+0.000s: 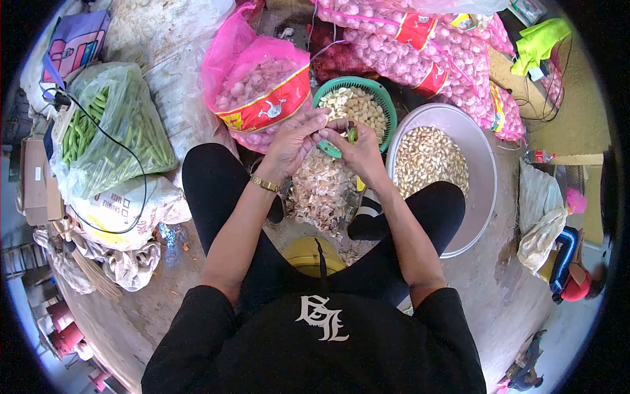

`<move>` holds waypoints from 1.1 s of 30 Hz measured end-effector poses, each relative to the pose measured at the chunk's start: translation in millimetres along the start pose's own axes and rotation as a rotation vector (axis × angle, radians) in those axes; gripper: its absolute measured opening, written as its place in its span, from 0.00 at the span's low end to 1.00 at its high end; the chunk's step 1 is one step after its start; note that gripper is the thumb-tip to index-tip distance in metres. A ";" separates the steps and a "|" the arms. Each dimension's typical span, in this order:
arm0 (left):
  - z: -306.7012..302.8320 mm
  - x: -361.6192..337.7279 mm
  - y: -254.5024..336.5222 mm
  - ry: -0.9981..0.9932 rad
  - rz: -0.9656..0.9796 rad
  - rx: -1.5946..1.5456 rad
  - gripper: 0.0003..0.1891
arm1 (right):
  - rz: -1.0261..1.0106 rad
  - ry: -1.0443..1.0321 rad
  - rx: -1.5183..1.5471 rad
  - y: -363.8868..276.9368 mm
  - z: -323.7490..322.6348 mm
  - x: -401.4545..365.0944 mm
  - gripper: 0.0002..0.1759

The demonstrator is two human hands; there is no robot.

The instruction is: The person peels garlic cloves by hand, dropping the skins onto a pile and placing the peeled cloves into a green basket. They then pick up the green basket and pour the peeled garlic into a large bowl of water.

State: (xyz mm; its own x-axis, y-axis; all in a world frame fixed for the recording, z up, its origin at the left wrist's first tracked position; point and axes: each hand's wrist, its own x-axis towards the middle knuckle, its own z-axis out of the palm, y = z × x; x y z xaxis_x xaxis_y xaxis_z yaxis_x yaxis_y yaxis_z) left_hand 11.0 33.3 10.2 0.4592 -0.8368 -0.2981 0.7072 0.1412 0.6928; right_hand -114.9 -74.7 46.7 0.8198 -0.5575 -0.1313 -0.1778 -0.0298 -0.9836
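Observation:
Between my knees, my left hand (294, 141) and my right hand (361, 152) meet fingertip to fingertip. The left thumb and fingers are pinched; whatever they hold is hidden. From my right hand sticks up the end of a small green-handled tool (352, 134); its working end cannot be seen. Just beyond is a green basket (392, 121) of pale peeled garlic cloves (357, 105). Below my hands lies a heap of dry garlic skins (321, 190). To the right, a large whitish tub (482, 197) holds unpeeled garlic cloves (430, 161).
An open pink mesh sack of garlic (259, 92) stands at front left, with more garlic sacks (453, 59) at front right. Bagged green pods (118, 128) lie at left. Something yellow and round (305, 253) is between my legs. A person (574, 279) is at far right.

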 end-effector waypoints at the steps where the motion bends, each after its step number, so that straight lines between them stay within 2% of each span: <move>1: -4.3 2.2 0.9 -0.054 -0.007 0.007 0.17 | 0.064 -0.024 0.009 -3.7 -4.0 0.5 0.11; 3: -3.3 3.1 3.4 -0.110 -0.013 0.015 0.19 | 0.125 -0.048 0.017 -5.2 -9.6 2.8 0.11; 6: 6.0 -3.4 8.2 -0.029 -0.034 0.052 0.19 | 0.004 -0.049 0.027 -4.7 -14.0 2.9 0.12; 8: 7.1 -6.0 10.6 -0.050 -0.044 0.135 0.17 | 0.128 -0.069 0.072 -10.6 -17.0 0.6 0.14; 11: 3.2 -7.7 11.3 -0.118 -0.051 0.157 0.17 | 0.119 -0.033 0.047 -5.8 -15.9 2.3 0.16; 15: 15.4 -13.4 19.1 -0.093 -0.051 0.158 0.16 | 0.145 -0.048 0.110 -6.4 -17.3 5.2 0.16; 18: 19.3 -11.1 17.9 -0.019 -0.049 0.235 0.16 | 0.099 -0.048 0.026 -4.1 -19.8 6.1 0.16; 20: 17.1 -8.7 16.8 -0.056 0.004 0.332 0.13 | -0.076 -0.081 -0.069 7.4 -22.9 9.5 0.17; 21: 16.2 -8.4 16.0 -0.056 0.003 0.332 0.13 | -0.075 -0.080 -0.069 12.2 -24.8 11.5 0.17; 23: 14.1 -7.9 14.3 -0.065 0.034 0.443 0.11 | -0.246 -0.071 -0.267 19.8 -27.9 14.7 0.17; 24: 11.4 -6.4 13.1 -0.064 0.033 0.444 0.11 | -0.245 -0.072 -0.266 15.8 -27.6 13.6 0.17; 27: 7.8 -2.4 12.9 -0.039 0.029 0.387 0.10 | -0.132 -0.082 -0.258 5.3 -27.0 7.7 0.18; 29: 9.5 -5.1 17.5 0.050 -0.050 0.293 0.10 | 0.077 0.005 -0.221 6.0 -24.8 5.8 0.16; 30: 5.5 -3.2 16.1 0.051 -0.048 0.294 0.10 | 0.075 0.003 -0.220 11.9 -25.3 7.1 0.16; 32: -4.0 3.9 9.8 -0.008 -0.063 0.007 0.09 | 0.020 -0.142 -0.030 27.3 -29.1 10.2 0.15; 33: -2.8 3.4 10.6 -0.009 -0.062 0.007 0.09 | 0.018 -0.142 -0.031 20.0 -28.7 9.3 0.15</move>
State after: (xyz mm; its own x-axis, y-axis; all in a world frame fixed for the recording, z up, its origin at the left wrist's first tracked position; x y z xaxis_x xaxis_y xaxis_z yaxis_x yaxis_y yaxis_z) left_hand 21.5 33.3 14.7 0.4098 -0.8485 -0.3349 0.7304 0.0852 0.6777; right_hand -126.4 -104.3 29.3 0.8846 -0.4353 -0.1677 -0.2086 -0.0478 -0.9768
